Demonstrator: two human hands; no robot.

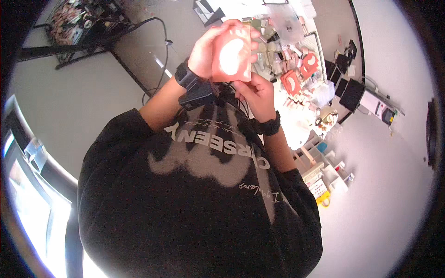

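A flat coral-pink packet [219, 69] with a large white crescent on its face, looking like an eye-mask sachet, is held up in front of my chest. My left hand [204, 53] supports it from behind and along its left side, and fingertips show past its right edge. At the lower right corner, my right hand [260, 95] has its thumb and fingers closed on the packet's bottom edge. Dark bands with a black box-like device [197, 96] sit at my left wrist, and another black band [268, 125] is around my right wrist.
A white table [294, 132] to the right carries many small bottles and tubes, two similar coral packets [291, 83] and a clear plastic container [285, 21]. White bins [331, 178] stand beyond its near end. A cable [163, 60] hangs at left, near a dark-framed display [83, 28].
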